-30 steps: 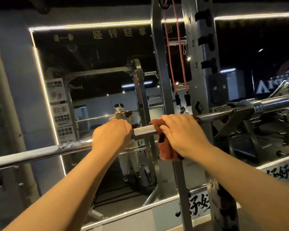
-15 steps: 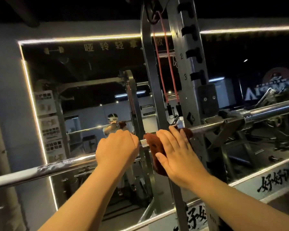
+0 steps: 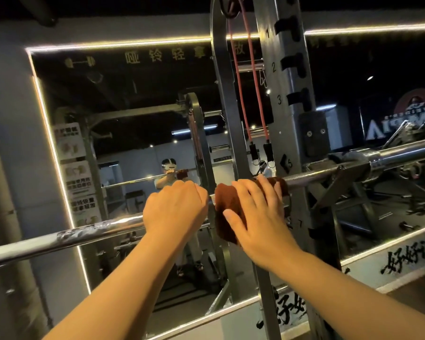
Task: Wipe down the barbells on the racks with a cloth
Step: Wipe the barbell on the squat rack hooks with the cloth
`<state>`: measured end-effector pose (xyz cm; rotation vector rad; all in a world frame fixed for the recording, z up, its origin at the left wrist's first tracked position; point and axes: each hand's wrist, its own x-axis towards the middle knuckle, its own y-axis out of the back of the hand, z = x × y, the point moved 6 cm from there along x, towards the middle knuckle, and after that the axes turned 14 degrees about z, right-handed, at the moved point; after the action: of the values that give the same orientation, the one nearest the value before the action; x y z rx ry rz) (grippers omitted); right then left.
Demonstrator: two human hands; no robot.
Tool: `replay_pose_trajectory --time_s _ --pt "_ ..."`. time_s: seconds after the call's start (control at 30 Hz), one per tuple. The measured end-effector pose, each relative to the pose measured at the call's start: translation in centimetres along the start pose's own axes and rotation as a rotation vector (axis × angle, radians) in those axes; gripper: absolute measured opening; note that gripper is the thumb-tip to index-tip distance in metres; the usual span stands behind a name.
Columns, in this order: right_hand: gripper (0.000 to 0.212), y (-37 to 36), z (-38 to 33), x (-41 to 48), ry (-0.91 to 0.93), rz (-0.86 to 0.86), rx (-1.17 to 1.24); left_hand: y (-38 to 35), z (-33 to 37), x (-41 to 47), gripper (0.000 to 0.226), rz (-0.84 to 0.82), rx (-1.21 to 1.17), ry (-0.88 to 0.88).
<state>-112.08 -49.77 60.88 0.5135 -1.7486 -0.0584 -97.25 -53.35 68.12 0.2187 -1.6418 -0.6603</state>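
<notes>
A left hand (image 3: 176, 207) curls its fingers round the racked barbell (image 3: 96, 228); the right hand (image 3: 258, 217) presses a rust-brown cloth (image 3: 225, 201) onto it, fingers slightly spread. Closing round the bar would wipe its underside too.

A large wall mirror (image 3: 133, 99), edged by a glowing LED strip (image 3: 120, 44), hangs on a grey wall (image 3: 8, 133); it reflects a dim gym, small ceiling lights (image 3: 370, 78) and posters (image 3: 70, 141).

Head view, close above the barbell (image 3: 103, 231)
</notes>
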Motion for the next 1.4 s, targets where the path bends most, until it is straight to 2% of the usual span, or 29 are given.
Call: replay_pose_trajectory --time_s 0.13,0.23,0.33,0.43,0.5,0.6,0.7,0.83,0.93,1.0,1.07,1.23,1.33,1.4 --pt "0.054 1.6 2.5 2.8 0.049 -0.017 -0.096 -0.4 -0.2 0.1 0.034 0.0 0.03 -0.011" --pt "0.05 1.9 2.7 4.3 -0.043 0.038 -0.083 -0.5 0.0 0.0 0.034 0.022 0.05 -0.033" --pt "0.051 0.2 -0.3 2.7 -0.106 0.037 -0.08 -0.5 0.0 0.1 0.036 0.029 0.056 -0.034" --pt "0.05 -0.5 -2.9 0.7 0.006 0.042 0.038 -0.2 0.3 -0.1 0.027 0.018 0.097 -0.071" --pt "0.045 0.1 -2.0 0.9 0.092 0.008 0.028 0.1 0.5 -0.4 0.018 0.01 0.107 -0.11" --pt "0.041 0.9 1.0 1.4 0.163 0.008 -0.003 0.2 0.4 -0.6 0.015 -0.03 0.122 -0.143" --pt "0.042 0.9 1.5 1.0 0.073 0.058 -0.003 0.1 0.6 -0.7 0.018 -0.033 0.138 -0.172" --pt "0.046 -0.4 -2.8 0.8 -0.081 0.081 0.08 0.0 0.5 -0.4 0.023 -0.031 0.124 -0.096" --pt "0.037 -0.5 -3.5 1.1 -0.011 0.035 0.115 0.3 0.5 -0.4 0.026 -0.022 0.116 -0.089" --pt "0.038 0.2 -2.0 1.4 0.093 -0.007 0.061 0.4 0.6 -0.5 0.021 -0.018 0.121 -0.134" --pt "0.039 0.8 0.4 1.8 0.122 -0.023 -0.011 0.3 0.6 -0.6 0.017 -0.013 0.143 -0.191" --pt "0.045 2.7 5.6 2.3 -0.146 0.202 -0.03 0.3 0.7 -0.7 0.013 -0.018 0.221 -0.262" --pt "0.047 1.9 3.6 1.9 -0.352 0.286 0.023 0.3 0.8 -0.6 0.016 0.001 0.201 -0.226" --pt "0.049 0.7 0.7 1.7 -0.343 0.239 0.055 0.3 0.8 -0.5 0.022 0.013 0.17 -0.174"
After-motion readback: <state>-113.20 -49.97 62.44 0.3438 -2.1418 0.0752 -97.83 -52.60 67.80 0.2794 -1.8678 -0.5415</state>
